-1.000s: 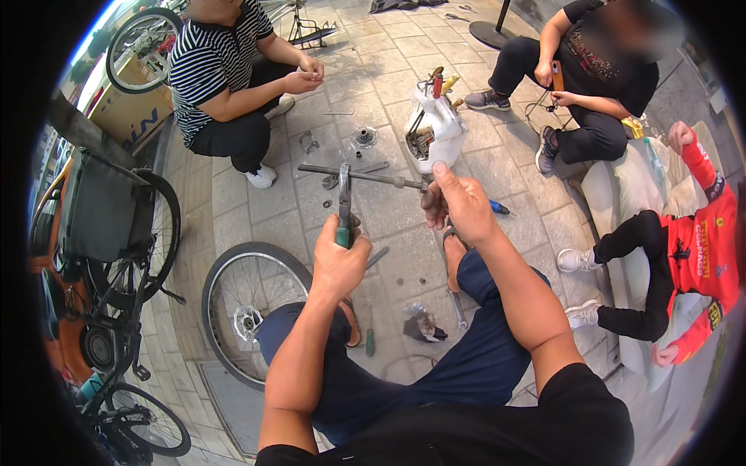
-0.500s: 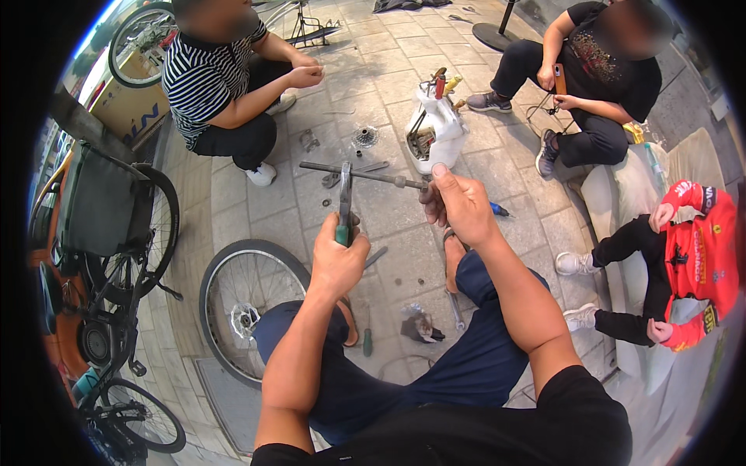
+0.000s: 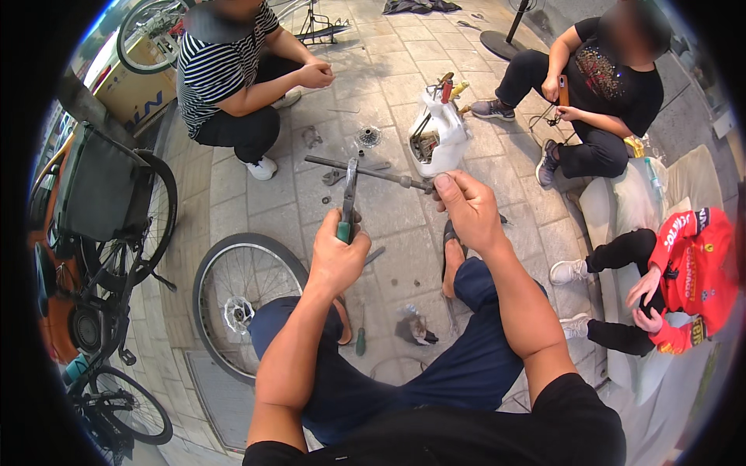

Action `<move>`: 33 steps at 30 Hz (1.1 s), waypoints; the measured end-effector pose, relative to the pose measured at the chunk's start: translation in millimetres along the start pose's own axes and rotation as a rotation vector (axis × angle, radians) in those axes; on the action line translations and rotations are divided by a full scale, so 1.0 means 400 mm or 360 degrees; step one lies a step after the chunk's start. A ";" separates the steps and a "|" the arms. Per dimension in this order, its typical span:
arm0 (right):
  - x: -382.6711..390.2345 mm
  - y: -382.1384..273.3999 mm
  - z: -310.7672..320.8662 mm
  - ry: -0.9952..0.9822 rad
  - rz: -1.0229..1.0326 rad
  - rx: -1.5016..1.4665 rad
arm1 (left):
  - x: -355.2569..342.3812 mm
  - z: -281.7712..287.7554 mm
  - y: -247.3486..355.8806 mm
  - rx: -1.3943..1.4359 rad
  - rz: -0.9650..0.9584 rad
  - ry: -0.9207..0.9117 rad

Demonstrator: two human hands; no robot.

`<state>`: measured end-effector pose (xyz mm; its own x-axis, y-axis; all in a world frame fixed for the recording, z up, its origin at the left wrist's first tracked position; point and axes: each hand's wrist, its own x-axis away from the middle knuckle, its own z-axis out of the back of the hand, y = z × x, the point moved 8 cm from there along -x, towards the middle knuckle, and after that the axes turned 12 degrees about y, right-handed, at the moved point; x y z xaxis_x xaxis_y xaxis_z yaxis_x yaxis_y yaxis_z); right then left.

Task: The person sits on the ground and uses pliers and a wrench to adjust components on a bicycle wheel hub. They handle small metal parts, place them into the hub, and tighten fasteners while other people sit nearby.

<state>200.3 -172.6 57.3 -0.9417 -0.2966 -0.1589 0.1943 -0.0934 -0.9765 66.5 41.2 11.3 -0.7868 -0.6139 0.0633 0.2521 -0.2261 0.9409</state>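
Observation:
My left hand (image 3: pixel 339 250) is closed round the green grips of a pair of pliers (image 3: pixel 350 190). Their jaws clamp a long, dark axle rod (image 3: pixel 379 173), which lies nearly level across my view. A collar or nut sits on the rod toward its right part. At that right end my right hand (image 3: pixel 468 211) pinches the rod, or a small part on it, between thumb and fingers; the fingertips are partly hidden. Beneath the rod, adjustable wrenches (image 3: pixel 353 172) lie on the paving.
A spoked wheel (image 3: pixel 249 307) lies by my left knee. Ahead stand a white cut-open jug (image 3: pixel 439 140) of tools and a cassette (image 3: pixel 368 137). A screwdriver (image 3: pixel 360 342) is near my foot. Bicycles (image 3: pixel 116 256) stand left; people sit or squat ahead and right.
My hands keep their hold on the pliers and rod, and the right hand has turned a little. The view has shifted slightly. The person in red has brought both hands together.

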 end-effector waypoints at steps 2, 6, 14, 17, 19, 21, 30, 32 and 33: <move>0.010 -0.047 -0.003 0.0085 0.0354 0.0110 | 0.001 0.004 -0.001 0.0006 0.0011 0.0006; 0.019 -0.046 -0.013 0.0082 0.0274 0.0054 | 0.009 -0.003 0.003 0.0025 0.0006 -0.0012; 0.006 -0.040 -0.003 0.0089 0.0138 0.0110 | 0.007 0.004 0.002 -0.0044 0.0039 -0.0005; 0.024 -0.082 -0.005 0.0187 0.0564 0.0322 | 0.006 -0.003 0.000 -0.0012 0.0035 -0.0023; 0.014 -0.042 -0.011 0.0070 0.0251 0.0091 | 0.009 -0.010 -0.005 0.0037 0.0069 -0.0045; 0.011 0.034 -0.021 -0.0187 -0.0422 -0.0097 | 0.009 -0.014 -0.008 0.0026 0.0073 -0.0062; 0.024 -0.081 -0.020 0.0090 0.0540 0.0277 | 0.001 -0.001 -0.006 0.0014 -0.0036 0.0015; 0.019 -0.054 -0.027 0.0013 0.0284 0.0133 | 0.004 -0.004 -0.004 0.0032 -0.0026 0.0009; 0.015 -0.028 -0.033 -0.0088 0.0018 -0.0020 | 0.007 -0.005 -0.004 0.0042 -0.0003 0.0005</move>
<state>188.7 -160.7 65.2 -0.9227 -0.3498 -0.1619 0.2009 -0.0777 -0.9765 64.9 38.5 9.2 -0.7856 -0.6158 0.0603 0.2353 -0.2073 0.9496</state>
